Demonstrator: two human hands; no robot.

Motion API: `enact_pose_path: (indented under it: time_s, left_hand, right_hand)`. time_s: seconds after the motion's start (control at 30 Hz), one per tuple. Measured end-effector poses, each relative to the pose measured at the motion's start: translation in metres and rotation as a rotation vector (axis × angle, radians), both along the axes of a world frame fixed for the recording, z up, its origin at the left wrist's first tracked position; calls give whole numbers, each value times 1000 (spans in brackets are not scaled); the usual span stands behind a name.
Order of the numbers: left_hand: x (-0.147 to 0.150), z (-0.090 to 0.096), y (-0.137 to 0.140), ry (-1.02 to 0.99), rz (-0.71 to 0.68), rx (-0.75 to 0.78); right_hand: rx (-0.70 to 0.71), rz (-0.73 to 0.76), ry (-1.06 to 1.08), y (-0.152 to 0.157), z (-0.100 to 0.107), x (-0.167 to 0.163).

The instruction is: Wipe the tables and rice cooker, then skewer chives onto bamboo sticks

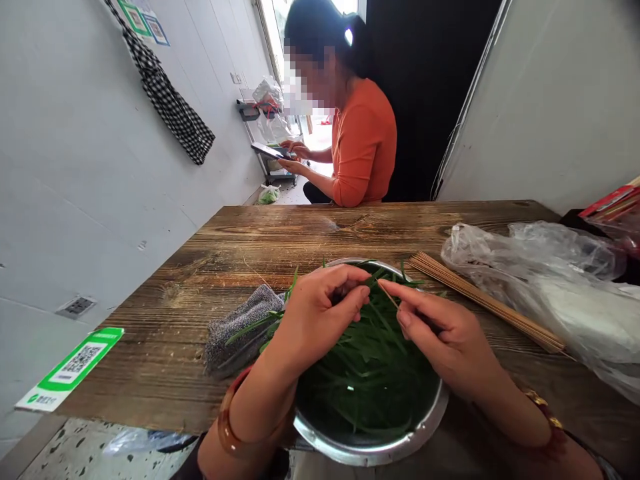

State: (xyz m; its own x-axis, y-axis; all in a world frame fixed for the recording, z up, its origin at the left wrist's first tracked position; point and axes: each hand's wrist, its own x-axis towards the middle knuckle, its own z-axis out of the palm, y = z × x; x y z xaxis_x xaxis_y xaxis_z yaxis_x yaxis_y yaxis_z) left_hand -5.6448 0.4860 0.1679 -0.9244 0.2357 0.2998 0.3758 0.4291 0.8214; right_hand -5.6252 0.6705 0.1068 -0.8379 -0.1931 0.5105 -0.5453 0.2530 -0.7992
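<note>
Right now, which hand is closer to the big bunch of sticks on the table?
Right. The right hand is close beside the bunch of sticks, not touching it; the left hand is farther away, over the bowl's left side.

Glossy brown left-wrist bangle (pixel 225 416), gold right-wrist bracelet (pixel 543 404), dark left sleeve (pixel 189 463)

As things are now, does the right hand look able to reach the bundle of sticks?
Probably yes: the bundle lies close to the right hand, with nothing seen between them, though that hand holds a thin stick.
</note>
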Motion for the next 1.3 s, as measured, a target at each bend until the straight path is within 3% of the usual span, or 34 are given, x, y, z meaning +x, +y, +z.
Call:
enact_pose_path:
  time_s: [0.23, 0.43, 0.63, 0.83, 1.0, 1.3]
  left_hand:
    - [-5, 1, 6, -61, -27, 4]
    - [-25, 4, 21, -151, -123, 21]
    - [-26, -1, 22, -165, -106, 54]
    - [-22, -3, 21, -159, -59, 129]
    - [-23, -3, 23, -142, -66, 94]
    - [-22, -5, 23, -27, -50, 19]
  right_hand:
    - [9, 23, -69, -1, -3, -1]
    - [-106, 18, -219, 4, -11, -12]
    - [-217, -10, -238, 9, -8, -14]
    - [-124, -32, -177, 8, 0, -10]
    - [-46, -36, -173, 7, 1, -13]
    - [-49, -35, -160, 8, 1, -12]
